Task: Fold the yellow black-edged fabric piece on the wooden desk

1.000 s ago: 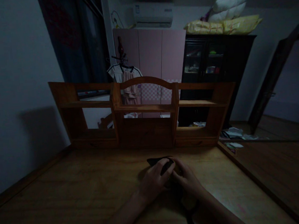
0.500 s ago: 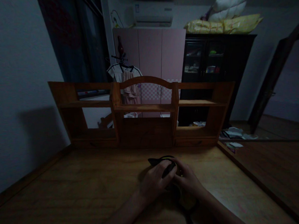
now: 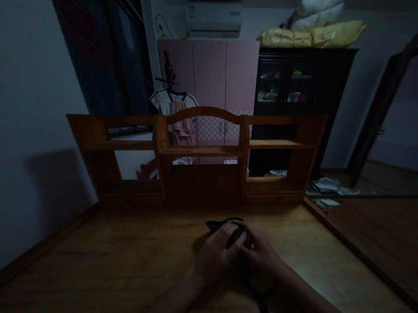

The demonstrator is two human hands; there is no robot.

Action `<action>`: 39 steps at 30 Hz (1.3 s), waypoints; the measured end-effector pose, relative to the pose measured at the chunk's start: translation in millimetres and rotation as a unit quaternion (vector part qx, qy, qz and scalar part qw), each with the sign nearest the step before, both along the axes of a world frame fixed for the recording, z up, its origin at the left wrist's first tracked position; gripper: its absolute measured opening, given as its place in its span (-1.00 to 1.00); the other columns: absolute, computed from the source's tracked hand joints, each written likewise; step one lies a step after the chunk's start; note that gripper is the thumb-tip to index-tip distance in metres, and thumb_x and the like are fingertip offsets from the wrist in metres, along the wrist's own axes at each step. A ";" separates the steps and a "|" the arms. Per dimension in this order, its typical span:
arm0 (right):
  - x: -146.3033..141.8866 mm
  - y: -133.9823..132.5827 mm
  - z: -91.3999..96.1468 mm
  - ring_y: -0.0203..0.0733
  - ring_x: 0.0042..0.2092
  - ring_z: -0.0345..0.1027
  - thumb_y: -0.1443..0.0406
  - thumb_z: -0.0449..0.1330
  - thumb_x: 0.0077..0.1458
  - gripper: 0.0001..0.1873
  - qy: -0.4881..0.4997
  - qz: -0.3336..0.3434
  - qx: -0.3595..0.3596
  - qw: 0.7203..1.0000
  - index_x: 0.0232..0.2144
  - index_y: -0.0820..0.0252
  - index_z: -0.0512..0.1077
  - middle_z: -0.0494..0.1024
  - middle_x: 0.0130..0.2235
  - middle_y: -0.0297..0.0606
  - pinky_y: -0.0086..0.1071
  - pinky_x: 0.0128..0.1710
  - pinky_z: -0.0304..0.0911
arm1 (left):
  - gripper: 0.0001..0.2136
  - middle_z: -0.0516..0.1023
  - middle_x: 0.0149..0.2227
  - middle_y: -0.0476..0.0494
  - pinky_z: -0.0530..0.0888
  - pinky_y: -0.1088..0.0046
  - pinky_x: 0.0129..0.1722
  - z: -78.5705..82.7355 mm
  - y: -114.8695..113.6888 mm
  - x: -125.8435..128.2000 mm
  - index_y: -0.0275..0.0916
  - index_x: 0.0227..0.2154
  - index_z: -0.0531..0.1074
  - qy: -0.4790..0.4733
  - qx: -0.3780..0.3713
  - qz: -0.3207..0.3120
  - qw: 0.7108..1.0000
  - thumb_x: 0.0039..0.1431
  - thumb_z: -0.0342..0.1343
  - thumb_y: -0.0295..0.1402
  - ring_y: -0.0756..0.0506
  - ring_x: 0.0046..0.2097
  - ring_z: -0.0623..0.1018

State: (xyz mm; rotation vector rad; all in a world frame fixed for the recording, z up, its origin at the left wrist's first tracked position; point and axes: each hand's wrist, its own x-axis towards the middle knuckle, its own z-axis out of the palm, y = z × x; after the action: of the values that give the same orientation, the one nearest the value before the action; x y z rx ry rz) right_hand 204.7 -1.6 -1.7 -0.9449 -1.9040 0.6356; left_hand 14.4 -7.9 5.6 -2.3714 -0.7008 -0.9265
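Close together over the wooden desk (image 3: 130, 259), my left hand (image 3: 219, 247) and my right hand (image 3: 262, 251) are both closed on a dark item with yellow parts (image 3: 214, 225). A black pointed end and a thin curved edge of it stick out beyond my left fingers. Below my hands hangs or lies a yellowish part (image 3: 260, 280) with a dark strap-like end (image 3: 264, 309) towards me. My fingertips meet near its middle and cover much of it. In the dim light I cannot make out its kind.
A wooden shelf unit (image 3: 203, 150) with small drawers stands along the desk's far edge. The wall (image 3: 19, 142) borders the left side, and a raised wooden rim (image 3: 349, 242) runs along the right. Behind are a pink wardrobe (image 3: 209, 69) and a dark cabinet (image 3: 326, 84).
Both hands stay nearly in place on the dark item. My right fingers have shifted slightly, and a little more yellow shows beside them.
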 end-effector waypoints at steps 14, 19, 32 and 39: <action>4.4 3.1 -9.9 0.00 -0.01 0.43 0.30 0.17 0.13 -0.54 -0.037 -0.031 0.024 0.999 0.10 0.10 0.33 0.54 0.01 -0.14 -0.16 -0.03 0.35 | -0.61 0.31 0.11 -0.28 0.46 0.33 0.08 -3.0 5.0 -4.4 -0.21 0.17 0.23 0.009 -0.001 -0.043 0.999 0.30 0.00 -0.46 -0.17 0.18 0.36; 6.7 3.1 -13.9 -0.05 -0.08 0.46 0.34 0.11 0.12 -0.57 -0.069 -0.013 0.028 0.997 0.07 0.13 0.34 0.57 -0.07 -0.16 -0.25 -0.11 0.37 | -0.62 0.29 0.14 -0.27 0.44 0.30 0.12 -5.2 7.3 -7.0 -0.20 0.20 0.20 0.035 0.003 -0.070 0.997 0.34 -0.05 -0.45 -0.18 0.22 0.32; 5.4 1.2 -9.3 -0.12 -0.09 0.47 0.43 0.04 0.15 -0.58 -0.064 0.020 0.069 0.995 0.07 0.15 0.29 0.56 -0.05 -0.15 -0.31 -0.12 0.38 | -0.64 0.33 0.10 -0.29 0.50 0.31 0.04 -5.7 7.4 -4.1 -0.23 0.17 0.23 0.017 0.011 -0.057 0.998 0.33 -0.04 -0.44 -0.19 0.15 0.39; 5.6 4.8 -14.6 -0.08 0.01 0.44 0.47 0.02 0.11 -0.51 -0.048 0.012 0.075 0.996 0.11 0.16 0.29 0.54 0.01 -0.11 -0.22 -0.02 0.37 | -0.62 0.31 0.12 -0.29 0.50 0.30 0.05 -6.8 7.9 -3.6 -0.22 0.18 0.22 0.025 0.004 -0.044 0.999 0.32 -0.03 -0.45 -0.18 0.17 0.37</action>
State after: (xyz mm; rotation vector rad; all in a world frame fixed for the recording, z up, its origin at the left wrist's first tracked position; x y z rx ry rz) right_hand 210.3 3.1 -16.3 -0.8712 -2.0207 0.4615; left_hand 10.8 -0.1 -1.2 -2.4270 -0.5758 -0.9004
